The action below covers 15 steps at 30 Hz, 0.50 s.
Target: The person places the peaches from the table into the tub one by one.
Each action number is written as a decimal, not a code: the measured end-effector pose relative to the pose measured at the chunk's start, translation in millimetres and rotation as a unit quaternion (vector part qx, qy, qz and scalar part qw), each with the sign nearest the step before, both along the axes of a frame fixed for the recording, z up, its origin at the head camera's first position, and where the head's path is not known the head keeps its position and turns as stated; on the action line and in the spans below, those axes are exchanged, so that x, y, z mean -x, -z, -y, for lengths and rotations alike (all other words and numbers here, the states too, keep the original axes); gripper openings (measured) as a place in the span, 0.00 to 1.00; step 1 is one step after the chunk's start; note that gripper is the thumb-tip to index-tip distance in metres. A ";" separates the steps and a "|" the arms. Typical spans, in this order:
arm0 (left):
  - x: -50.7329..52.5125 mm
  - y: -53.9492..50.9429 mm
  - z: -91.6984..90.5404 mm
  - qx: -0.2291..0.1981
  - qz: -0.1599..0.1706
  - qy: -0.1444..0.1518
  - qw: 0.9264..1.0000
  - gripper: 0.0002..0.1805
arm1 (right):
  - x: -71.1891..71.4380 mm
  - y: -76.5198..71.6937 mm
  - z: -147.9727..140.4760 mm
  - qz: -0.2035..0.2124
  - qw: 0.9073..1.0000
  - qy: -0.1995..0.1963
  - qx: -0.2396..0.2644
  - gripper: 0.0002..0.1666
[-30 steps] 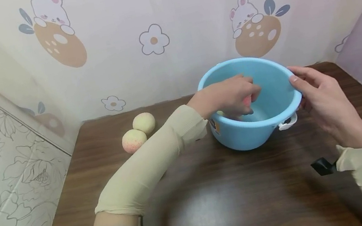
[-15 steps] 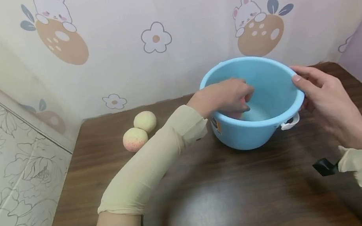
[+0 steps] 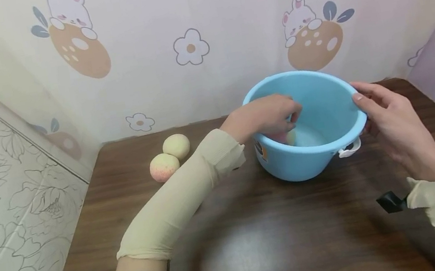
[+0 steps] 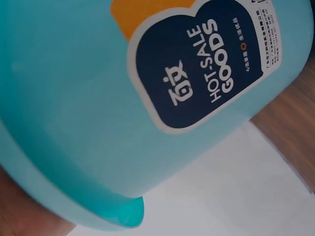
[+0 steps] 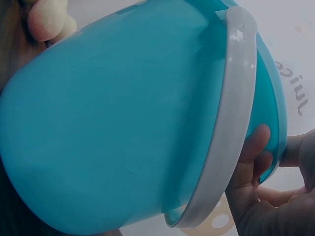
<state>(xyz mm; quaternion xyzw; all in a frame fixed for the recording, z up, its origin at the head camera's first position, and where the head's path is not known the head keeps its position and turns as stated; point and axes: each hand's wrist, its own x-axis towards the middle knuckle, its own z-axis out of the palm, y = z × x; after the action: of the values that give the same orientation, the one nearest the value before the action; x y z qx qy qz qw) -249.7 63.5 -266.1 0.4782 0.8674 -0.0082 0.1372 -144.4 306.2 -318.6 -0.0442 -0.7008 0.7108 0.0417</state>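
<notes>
A light blue plastic bucket (image 3: 308, 158) stands on the wooden table. My right hand (image 3: 397, 124) grips its right rim, with the thumb over the edge; the right wrist view shows the fingers (image 5: 253, 152) at the rim beside the white handle (image 5: 221, 132). My left hand (image 3: 268, 115) reaches over the left rim into the bucket, its fingers loosely curled. Just below these fingers, a pink and yellow peach (image 3: 289, 137) shows inside the bucket, partly hidden. The left wrist view is mostly the bucket's printed label (image 4: 197, 64).
Two more peaches, one pale yellow (image 3: 176, 146) and one with a pink blush (image 3: 164, 167), sit on the table (image 3: 236, 247) left of the bucket. A curtain (image 3: 180, 17) printed with rabbits hangs close behind.
My left hand has drawn slightly left inside the bucket. The peach that showed between its fingers now appears lower, beneath them. My right hand has kept its grip on the rim.
</notes>
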 end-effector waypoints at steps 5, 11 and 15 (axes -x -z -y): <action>1.3 0.9 6.6 -0.029 -0.007 0.017 0.999 0.09 | -1.0 4.6 -0.7 0.003 1.000 0.000 -0.003 0.35; -2.9 -2.9 29.3 -0.091 -0.022 0.011 0.996 0.11 | -2.2 3.7 -1.0 0.001 1.000 -0.004 0.004 0.35; -11.0 -4.4 55.4 -0.192 -0.026 0.005 0.981 0.11 | -1.5 2.1 -1.4 -0.006 1.000 -0.007 0.015 0.34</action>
<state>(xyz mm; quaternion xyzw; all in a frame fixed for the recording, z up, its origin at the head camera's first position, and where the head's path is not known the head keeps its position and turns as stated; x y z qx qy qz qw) -238.7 8.2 -261.7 0.4999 0.8535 0.1456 0.0204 -142.9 307.6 -320.7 -0.0355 -0.6904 0.7214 0.0400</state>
